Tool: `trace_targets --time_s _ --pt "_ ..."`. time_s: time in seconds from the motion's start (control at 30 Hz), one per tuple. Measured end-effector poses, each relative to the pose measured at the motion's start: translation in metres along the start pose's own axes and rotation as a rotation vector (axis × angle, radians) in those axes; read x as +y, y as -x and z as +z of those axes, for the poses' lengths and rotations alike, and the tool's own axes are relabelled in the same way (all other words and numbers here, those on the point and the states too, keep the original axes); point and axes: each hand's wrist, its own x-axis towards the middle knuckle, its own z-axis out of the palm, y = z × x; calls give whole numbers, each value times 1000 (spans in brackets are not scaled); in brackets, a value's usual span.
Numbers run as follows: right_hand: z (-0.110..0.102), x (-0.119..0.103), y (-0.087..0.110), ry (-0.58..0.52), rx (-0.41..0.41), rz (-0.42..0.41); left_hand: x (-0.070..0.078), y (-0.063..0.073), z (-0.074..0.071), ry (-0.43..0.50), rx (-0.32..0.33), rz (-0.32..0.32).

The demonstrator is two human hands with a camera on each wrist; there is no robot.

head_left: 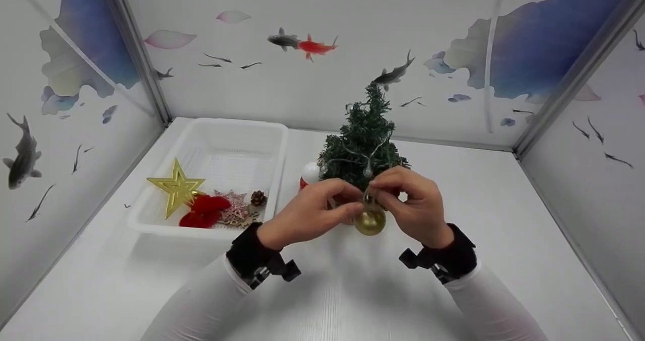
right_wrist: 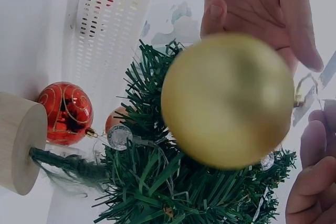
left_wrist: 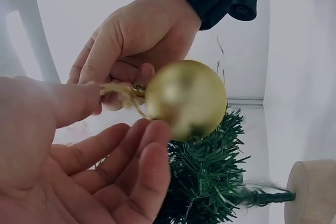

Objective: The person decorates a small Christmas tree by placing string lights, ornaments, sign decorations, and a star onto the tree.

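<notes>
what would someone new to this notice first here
Probably the shiny gold ball, between the left hand and right hand, in front of the small green tree. Next might be the big gold star at the left side of the white basket. The red fish pictured on the back wall also stands out.

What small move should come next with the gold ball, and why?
Probably, lift the gold ball by its cord toward a nearby branch of the green tree: the right hand's fingers pinch the cord, the ball is not yet hung, and the tree stands just beyond it.
</notes>
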Motion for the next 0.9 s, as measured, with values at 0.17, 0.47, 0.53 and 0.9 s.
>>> trace_targets --time_s 0.17,0.47,0.53,0.9 --pt "0 -2 0 -8 4 -6 -2 -2 3 12 34 63" --pt "0 -2 0 14 -18 5 -5 -2 3 45 20 167" --pt "0 -2 0 22 -31 6 -5 -2 4 56 23 169" --pt "0 -2 0 20 -59 -6 -5 -3 8 51 60 114"
